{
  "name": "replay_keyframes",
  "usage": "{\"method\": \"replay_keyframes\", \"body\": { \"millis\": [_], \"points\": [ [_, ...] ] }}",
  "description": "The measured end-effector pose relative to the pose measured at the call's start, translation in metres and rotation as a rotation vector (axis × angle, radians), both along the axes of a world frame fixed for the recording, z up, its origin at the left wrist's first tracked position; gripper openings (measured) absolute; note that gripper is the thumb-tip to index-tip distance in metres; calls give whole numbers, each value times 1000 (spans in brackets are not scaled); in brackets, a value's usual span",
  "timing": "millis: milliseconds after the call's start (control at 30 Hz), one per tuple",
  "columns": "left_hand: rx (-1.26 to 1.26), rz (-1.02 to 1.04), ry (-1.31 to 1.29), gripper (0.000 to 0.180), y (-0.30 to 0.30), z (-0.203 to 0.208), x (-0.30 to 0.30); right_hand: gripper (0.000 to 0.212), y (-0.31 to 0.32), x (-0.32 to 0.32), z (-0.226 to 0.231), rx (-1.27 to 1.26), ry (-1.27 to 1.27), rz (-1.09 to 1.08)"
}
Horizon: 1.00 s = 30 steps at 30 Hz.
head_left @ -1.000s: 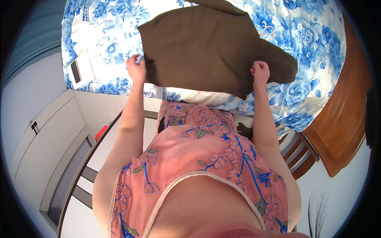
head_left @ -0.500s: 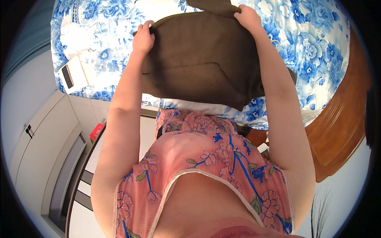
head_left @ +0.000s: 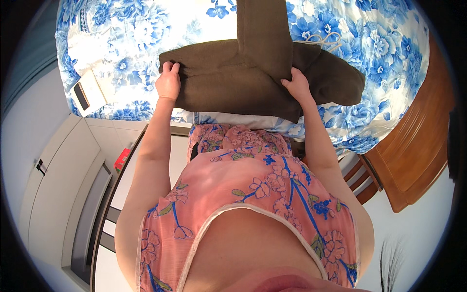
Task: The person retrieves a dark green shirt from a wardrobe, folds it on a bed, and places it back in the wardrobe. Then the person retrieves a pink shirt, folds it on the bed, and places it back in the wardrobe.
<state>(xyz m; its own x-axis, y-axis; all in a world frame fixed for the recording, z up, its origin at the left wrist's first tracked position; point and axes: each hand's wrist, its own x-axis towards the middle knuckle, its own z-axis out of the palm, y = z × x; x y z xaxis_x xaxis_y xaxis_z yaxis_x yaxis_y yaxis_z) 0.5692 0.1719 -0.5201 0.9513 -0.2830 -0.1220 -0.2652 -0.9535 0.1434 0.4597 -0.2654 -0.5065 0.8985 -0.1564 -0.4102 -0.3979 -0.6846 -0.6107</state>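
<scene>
1. Both hands have drawn back toward the body since half a second ago, bringing the garment's far part over its near part; one sleeve (head_left: 265, 34) now runs straight away from the person.
2. Left hand (head_left: 168, 83): fingers slightly bent, tips on the left end of the brown garment (head_left: 228, 90); whether they pinch cloth, I cannot tell.
3. Right hand (head_left: 296, 86): thumb apart from the fingers, at the cloth just below the sleeve's base; a grip there cannot be made out.
4. Garment: flat on the bed (head_left: 384, 104), near its close edge; its rounded right end lies beyond the right hand; a pale looped cord (head_left: 328, 40) shows at its far side.
5. Farther out: a white slab (head_left: 97, 95) with a black strip, on the bed's left; a pink dress (head_left: 243, 182) on the person; wooden panel (head_left: 408, 163) at right; red box (head_left: 122, 158) at lower left.
</scene>
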Motion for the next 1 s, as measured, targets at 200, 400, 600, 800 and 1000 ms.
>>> {"method": "replay_keyframes", "body": {
  "millis": [200,400,600,800,1000],
  "points": [
    [-38,45,-118,29,-2,1,1,51,-20,24,4,206,141,109],
    [-15,215,-64,34,-21,26,-4,48,-17,84,15,928,145,-333],
    [-273,-334,-81,54,-93,29,0,47,21,138,24,1075,-10,-537],
    [-650,17,387,38,-108,19,33,58,50,83,72,832,-57,350],
    [-1450,743,1183,41,-125,15,21,47,74,7,65,631,211,554]
  ]
}}
